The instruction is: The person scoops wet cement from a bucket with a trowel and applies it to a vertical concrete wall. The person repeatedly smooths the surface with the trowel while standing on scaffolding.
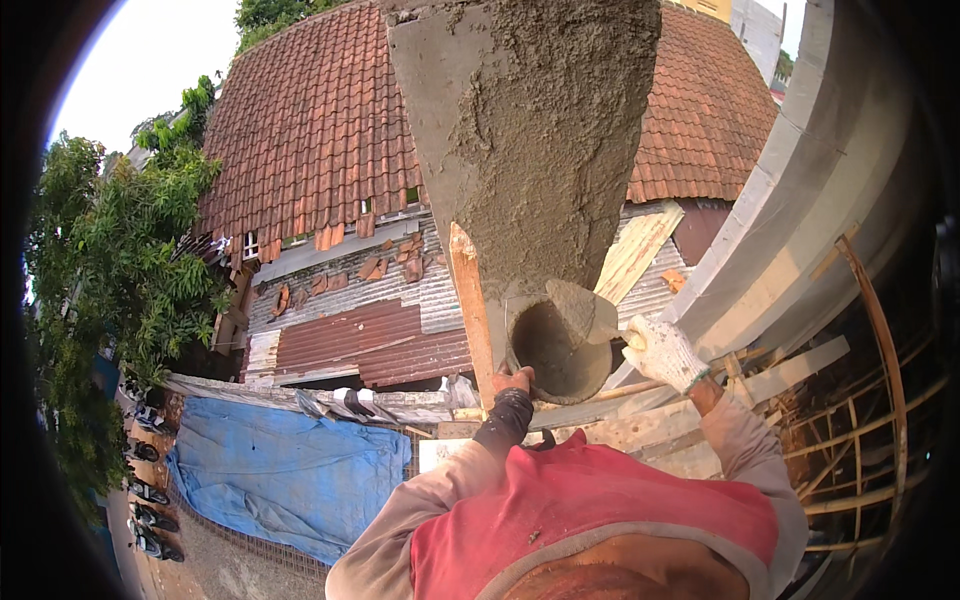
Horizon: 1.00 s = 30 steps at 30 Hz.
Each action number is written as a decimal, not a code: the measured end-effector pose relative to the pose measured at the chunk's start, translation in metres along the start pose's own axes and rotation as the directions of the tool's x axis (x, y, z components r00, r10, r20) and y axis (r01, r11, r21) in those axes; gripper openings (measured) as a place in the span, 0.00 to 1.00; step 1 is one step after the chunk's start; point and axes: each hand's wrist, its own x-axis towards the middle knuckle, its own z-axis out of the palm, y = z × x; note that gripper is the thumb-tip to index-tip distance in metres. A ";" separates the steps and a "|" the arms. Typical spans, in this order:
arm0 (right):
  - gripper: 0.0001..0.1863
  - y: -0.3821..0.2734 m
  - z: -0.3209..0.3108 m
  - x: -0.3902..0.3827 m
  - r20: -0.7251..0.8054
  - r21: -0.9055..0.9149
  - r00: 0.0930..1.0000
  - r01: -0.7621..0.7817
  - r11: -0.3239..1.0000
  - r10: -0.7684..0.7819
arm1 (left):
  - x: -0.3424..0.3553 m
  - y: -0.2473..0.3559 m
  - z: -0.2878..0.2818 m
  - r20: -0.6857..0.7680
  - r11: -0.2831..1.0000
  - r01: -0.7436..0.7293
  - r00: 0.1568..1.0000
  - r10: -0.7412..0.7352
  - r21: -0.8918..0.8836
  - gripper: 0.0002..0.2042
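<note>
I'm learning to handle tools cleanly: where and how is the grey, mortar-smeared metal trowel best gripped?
Probably by its pale handle, from the person's right, wrapped around as the white-gloved right hand does: the trowel's mortar-coated blade extends left over the round grey bucket, leaving the handle outermost.

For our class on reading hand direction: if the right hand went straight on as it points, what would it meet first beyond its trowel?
Probably the bucket, just left of the gloved right hand, though depth there is unclear.
</note>
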 end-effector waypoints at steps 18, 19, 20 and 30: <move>0.24 -0.217 -0.273 0.151 -0.092 0.766 0.463 0.598 0.234 -0.881 | -0.031 -0.036 0.018 0.056 1.000 -0.012 0.998 0.010 0.025 0.25; 0.23 -0.221 -0.273 0.161 -0.094 0.798 0.433 0.571 0.192 -0.896 | -0.026 -0.043 0.020 0.045 0.996 -0.060 0.997 0.057 0.062 0.25; 0.23 -0.209 -0.268 0.185 -0.075 0.824 0.440 0.533 0.193 -0.895 | -0.043 -0.021 0.026 0.041 0.994 -0.073 0.997 0.070 0.081 0.24; 0.21 0.041 -0.273 0.001 -0.537 0.760 0.839 0.433 0.484 0.093 | -0.005 -0.056 0.034 0.090 0.997 0.021 0.996 -0.028 0.076 0.28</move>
